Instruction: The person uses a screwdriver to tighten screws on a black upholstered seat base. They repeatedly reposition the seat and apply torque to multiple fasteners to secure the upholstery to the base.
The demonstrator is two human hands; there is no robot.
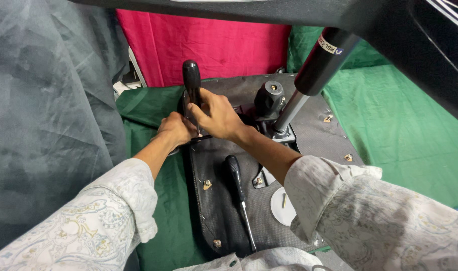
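Observation:
An upturned chair seat [224, 211], black fabric underside up, lies on green cloth. My right hand [216, 114] grips a screwdriver with a black handle [191, 80], held upright over the seat's far left part. My left hand [174, 129] is closed just beside it at the seat's edge; what it holds is hidden. A second screwdriver [237, 193] with a black handle lies loose on the seat. The chair's gas cylinder [309, 85] rises from the metal mechanism [281, 131] to the right of my hands.
A black knob [270, 96] stands by the mechanism. A small white disc [281, 206] with a screw on it rests on the seat. Metal brackets [207, 184] dot the fabric. Grey cloth hangs at left, red cloth behind, green cloth [404, 130] at right.

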